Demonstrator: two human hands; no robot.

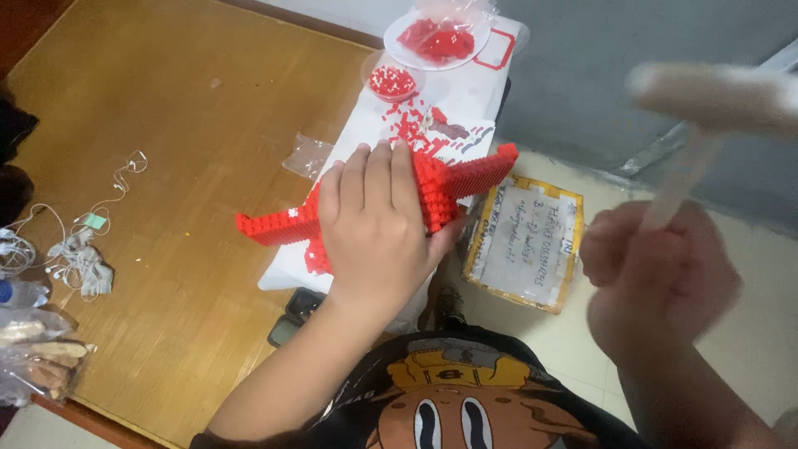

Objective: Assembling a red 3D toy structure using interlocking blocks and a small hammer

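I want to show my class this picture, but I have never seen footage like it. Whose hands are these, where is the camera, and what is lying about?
There is one picture, from a camera worn on a person's head, looking down at their own hands. The left hand presses on a red brick-built model lying on a white board. The right hand, blurred, grips a pale hammer-shaped tool. Beyond the model lie loose red bricks, a small bowl and a plate of red pieces. White earphones rest on the wooden table.
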